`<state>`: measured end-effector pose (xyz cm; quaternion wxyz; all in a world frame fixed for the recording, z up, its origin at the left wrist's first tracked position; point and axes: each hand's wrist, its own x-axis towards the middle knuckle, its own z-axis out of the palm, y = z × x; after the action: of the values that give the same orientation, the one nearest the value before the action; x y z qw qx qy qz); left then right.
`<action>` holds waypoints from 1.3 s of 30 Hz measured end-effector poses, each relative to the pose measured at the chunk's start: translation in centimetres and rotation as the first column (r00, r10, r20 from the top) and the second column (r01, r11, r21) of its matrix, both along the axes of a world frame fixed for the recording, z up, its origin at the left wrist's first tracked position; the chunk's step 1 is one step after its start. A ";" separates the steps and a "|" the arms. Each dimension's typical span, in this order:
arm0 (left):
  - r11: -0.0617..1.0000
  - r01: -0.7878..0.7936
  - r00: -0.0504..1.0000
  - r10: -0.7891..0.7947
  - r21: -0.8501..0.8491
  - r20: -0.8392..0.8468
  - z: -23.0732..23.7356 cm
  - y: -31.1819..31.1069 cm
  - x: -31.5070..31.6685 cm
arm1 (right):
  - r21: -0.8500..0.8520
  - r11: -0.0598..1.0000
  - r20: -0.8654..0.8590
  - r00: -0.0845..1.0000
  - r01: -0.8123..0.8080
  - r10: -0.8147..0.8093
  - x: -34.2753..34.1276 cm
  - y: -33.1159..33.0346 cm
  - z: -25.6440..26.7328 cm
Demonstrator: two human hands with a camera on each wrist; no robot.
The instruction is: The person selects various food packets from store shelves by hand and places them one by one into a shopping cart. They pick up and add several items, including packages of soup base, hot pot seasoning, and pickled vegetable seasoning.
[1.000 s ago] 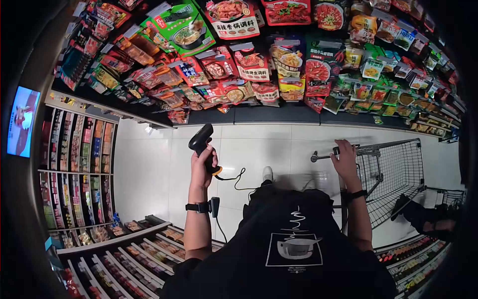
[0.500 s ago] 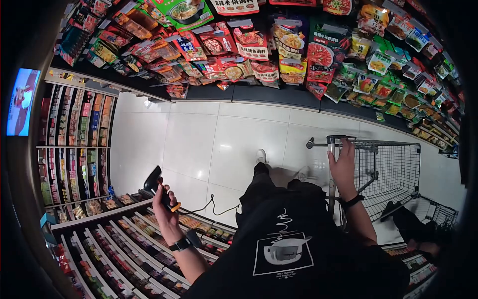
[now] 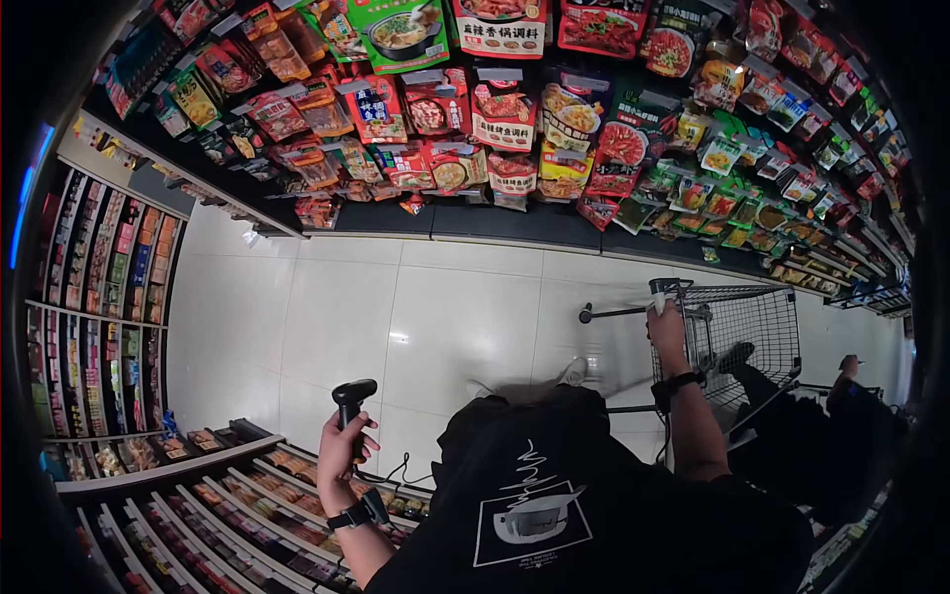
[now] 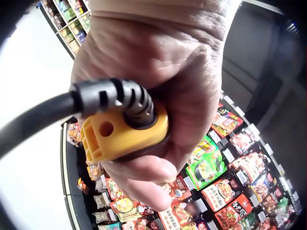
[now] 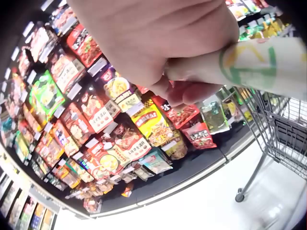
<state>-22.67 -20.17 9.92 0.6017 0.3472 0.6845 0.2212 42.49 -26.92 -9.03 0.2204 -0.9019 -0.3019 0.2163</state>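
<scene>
My left hand (image 3: 341,450) grips a black handheld barcode scanner (image 3: 352,392), its head pointing up and outward. In the left wrist view, the fingers wrap round the handle above its yellow end cap (image 4: 127,134), from which a black cable (image 4: 43,115) runs off. My right hand (image 3: 668,335) is at the push bar of a wire shopping cart (image 3: 757,322). Close up in the right wrist view, its fingers curl round the pale handle bar (image 5: 268,62), which carries a green and yellow mark.
A rack of hanging seasoning packets (image 3: 505,119) spans the front. Shelves of packaged goods (image 3: 218,525) stand behind on the left, and more shelves (image 3: 104,287) at the far left. Another person in dark clothes (image 3: 811,436) is beside the cart. White floor tiles (image 3: 396,297) lie between.
My left hand has swung back from the aisle's middle with the scanner. My right fingers, looser on the cart handle before, now curl round it. The other person has come closer beside the cart.
</scene>
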 end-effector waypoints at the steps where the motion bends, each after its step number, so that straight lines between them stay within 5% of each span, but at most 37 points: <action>1: 1.000 0.025 0.999 -0.025 -0.018 0.024 -0.4 0.1 -0.9 | -0.012 0.999 0.162 0.986 -0.046 0.048 -0.5 0.0 0.0; 5: 0.999 0.020 0.996 -0.017 -0.029 0.083 -4.0 -0.5 -5.6 | -0.013 0.996 -0.141 0.986 0.091 -0.092 -1.4 -0.2 0.3; 15: 0.980 -0.175 0.954 0.192 -0.093 0.231 -6.6 -2.4 -13.4 | -0.116 0.971 -0.293 0.927 0.209 -0.235 -9.2 0.5 0.4; 23: 0.964 -0.247 0.928 0.266 -0.103 0.262 -7.0 0.9 -17.7 | -0.282 0.939 0.278 0.954 0.195 -0.115 -16.0 6.2 -0.9; 39: 0.969 -0.195 0.967 0.216 -0.154 0.138 -4.3 22.5 -34.9 | -0.257 0.922 0.318 0.926 0.289 -0.202 -29.4 26.3 -0.5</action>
<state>-57.55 2.36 5.63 0.6491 0.2134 0.6821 0.2606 13.10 -0.60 -9.58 0.0610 -0.9773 -0.1776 0.0977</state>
